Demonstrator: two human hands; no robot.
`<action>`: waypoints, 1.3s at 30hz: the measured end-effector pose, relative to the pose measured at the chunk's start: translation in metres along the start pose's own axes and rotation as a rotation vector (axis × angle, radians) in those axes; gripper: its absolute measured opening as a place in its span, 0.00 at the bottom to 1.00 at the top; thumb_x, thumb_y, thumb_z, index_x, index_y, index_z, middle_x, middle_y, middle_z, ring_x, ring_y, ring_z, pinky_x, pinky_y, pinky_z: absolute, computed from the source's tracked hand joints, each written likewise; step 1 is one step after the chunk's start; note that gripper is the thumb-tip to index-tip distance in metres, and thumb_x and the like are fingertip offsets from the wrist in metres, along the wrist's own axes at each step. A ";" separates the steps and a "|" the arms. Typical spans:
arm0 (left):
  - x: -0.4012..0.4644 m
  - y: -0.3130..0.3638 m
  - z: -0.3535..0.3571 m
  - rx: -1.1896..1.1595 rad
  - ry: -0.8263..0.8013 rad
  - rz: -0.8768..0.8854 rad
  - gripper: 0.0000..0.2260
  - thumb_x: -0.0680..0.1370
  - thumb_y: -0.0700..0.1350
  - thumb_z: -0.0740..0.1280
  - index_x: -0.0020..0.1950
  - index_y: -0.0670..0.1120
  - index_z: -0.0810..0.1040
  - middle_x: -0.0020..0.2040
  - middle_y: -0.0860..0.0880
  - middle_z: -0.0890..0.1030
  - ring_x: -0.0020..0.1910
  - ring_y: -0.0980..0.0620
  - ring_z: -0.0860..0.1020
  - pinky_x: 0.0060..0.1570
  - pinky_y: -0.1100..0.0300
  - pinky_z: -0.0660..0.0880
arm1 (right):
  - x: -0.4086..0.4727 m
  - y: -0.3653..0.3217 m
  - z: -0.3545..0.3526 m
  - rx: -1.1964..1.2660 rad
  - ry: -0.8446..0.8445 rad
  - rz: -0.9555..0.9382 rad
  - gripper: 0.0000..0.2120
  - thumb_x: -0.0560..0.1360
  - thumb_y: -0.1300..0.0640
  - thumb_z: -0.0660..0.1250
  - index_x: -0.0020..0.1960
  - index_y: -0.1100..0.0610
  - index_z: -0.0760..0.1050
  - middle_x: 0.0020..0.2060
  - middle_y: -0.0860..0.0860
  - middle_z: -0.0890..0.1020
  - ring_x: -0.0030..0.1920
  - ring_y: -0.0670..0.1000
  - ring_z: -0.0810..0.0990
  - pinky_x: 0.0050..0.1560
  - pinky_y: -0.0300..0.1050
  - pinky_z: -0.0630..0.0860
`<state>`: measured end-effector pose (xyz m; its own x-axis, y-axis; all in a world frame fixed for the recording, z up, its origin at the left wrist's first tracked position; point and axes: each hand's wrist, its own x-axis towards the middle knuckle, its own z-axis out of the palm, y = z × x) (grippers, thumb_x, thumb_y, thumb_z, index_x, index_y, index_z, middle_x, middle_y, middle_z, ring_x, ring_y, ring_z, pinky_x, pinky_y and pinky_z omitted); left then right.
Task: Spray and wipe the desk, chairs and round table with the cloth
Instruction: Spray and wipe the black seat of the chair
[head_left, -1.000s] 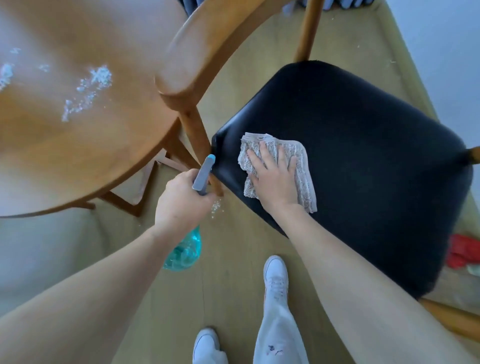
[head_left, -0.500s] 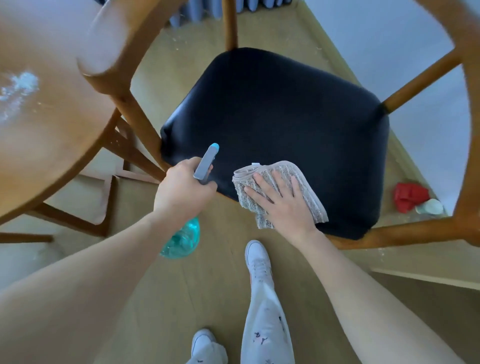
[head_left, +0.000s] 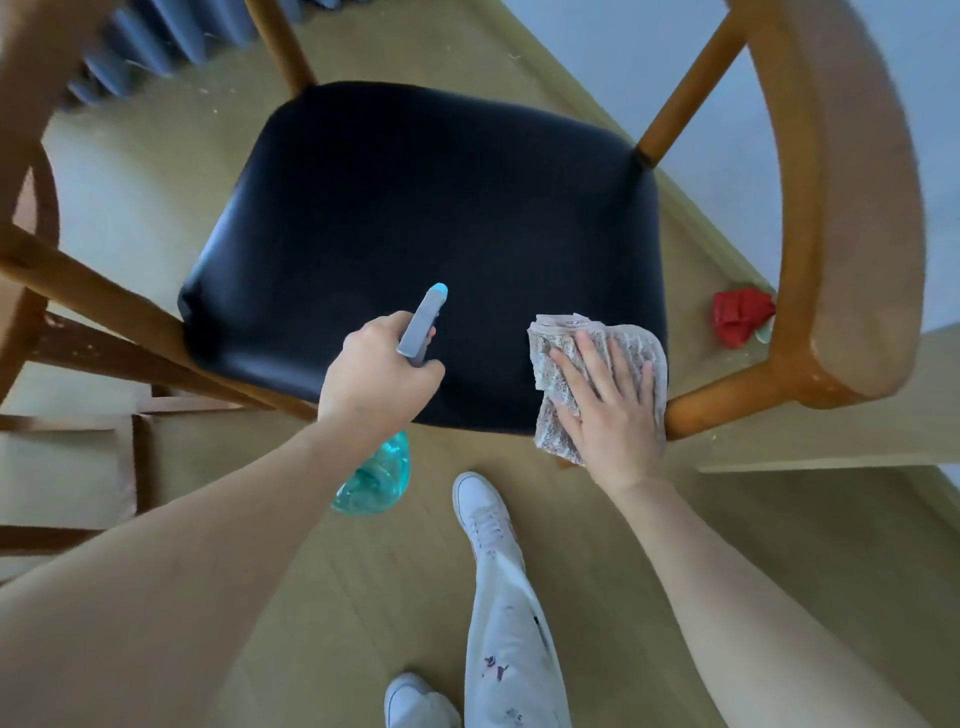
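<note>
Cloth (head_left: 597, 364) lies flat under my right hand (head_left: 608, 410), fingers straight and spread, at the front right corner of the chair's black seat (head_left: 415, 218). My left hand (head_left: 379, 374) is curled round the spray bottle (head_left: 379, 467) over the front edge. I judge the seat mid-wipe; the wooden armrest (head_left: 841, 208), desk and table remain unconfirmed.

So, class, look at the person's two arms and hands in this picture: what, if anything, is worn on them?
Nothing is worn on them. Both forearms are bare as far as the picture shows, with no sleeve in view. The left hand and the right hand have no glove, and no ring, watch or bracelet can be seen on the fingers or wrists.
</note>
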<state>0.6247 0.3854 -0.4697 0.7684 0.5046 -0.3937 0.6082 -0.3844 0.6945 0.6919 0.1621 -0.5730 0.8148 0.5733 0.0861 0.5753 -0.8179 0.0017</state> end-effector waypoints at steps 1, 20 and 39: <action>0.004 0.003 0.002 0.000 -0.010 0.005 0.08 0.71 0.41 0.65 0.48 0.52 0.76 0.40 0.51 0.77 0.40 0.42 0.80 0.47 0.44 0.79 | 0.003 -0.003 0.000 0.021 -0.009 0.029 0.23 0.77 0.48 0.55 0.71 0.49 0.64 0.71 0.51 0.68 0.70 0.60 0.68 0.63 0.70 0.67; 0.126 0.088 -0.006 -0.010 -0.020 0.009 0.08 0.71 0.41 0.65 0.49 0.50 0.76 0.42 0.49 0.79 0.42 0.42 0.81 0.46 0.44 0.80 | 0.192 0.025 -0.001 0.191 -0.293 0.526 0.25 0.82 0.43 0.46 0.77 0.44 0.44 0.77 0.46 0.42 0.76 0.58 0.41 0.69 0.74 0.49; 0.164 0.079 -0.041 -0.139 0.165 -0.187 0.07 0.71 0.42 0.65 0.46 0.52 0.76 0.39 0.51 0.78 0.40 0.43 0.82 0.48 0.45 0.80 | 0.304 0.045 0.004 0.195 -0.319 0.521 0.25 0.83 0.45 0.46 0.78 0.47 0.45 0.78 0.52 0.46 0.75 0.65 0.44 0.69 0.73 0.45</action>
<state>0.7908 0.4692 -0.4548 0.5952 0.6805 -0.4273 0.6947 -0.1685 0.6993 0.9657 0.2998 -0.5504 0.9550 0.1133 -0.2742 0.0756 -0.9866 -0.1443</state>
